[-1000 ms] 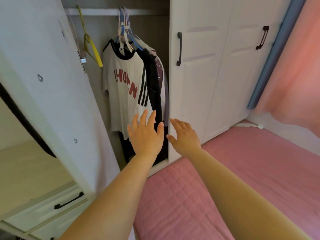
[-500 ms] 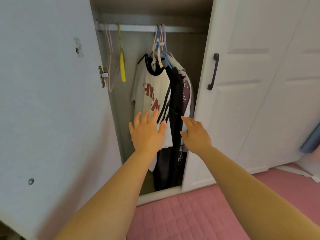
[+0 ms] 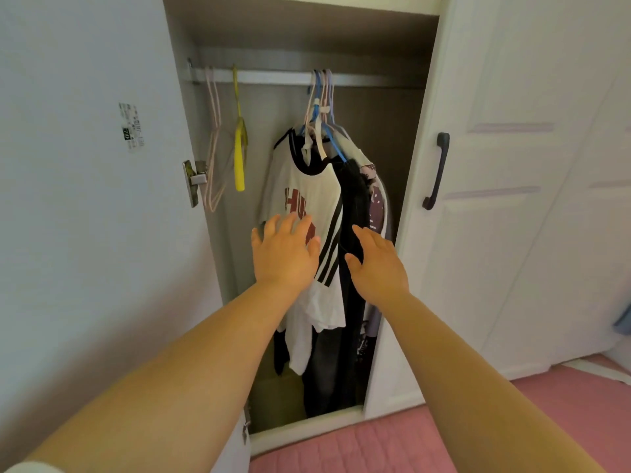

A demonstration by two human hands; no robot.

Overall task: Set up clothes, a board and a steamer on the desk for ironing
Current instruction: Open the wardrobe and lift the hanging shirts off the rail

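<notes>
White shirt (image 3: 307, 196), red "HU" lettering

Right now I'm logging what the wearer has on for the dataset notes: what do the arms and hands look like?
Both forearms are bare up to the frame edge. The left hand and right hand carry no gloves, rings, watch or bracelets that show. A sliver of white at the lower left corner may be a sleeve.

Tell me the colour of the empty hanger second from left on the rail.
Yellow hanger, clearest in the head view.
</notes>
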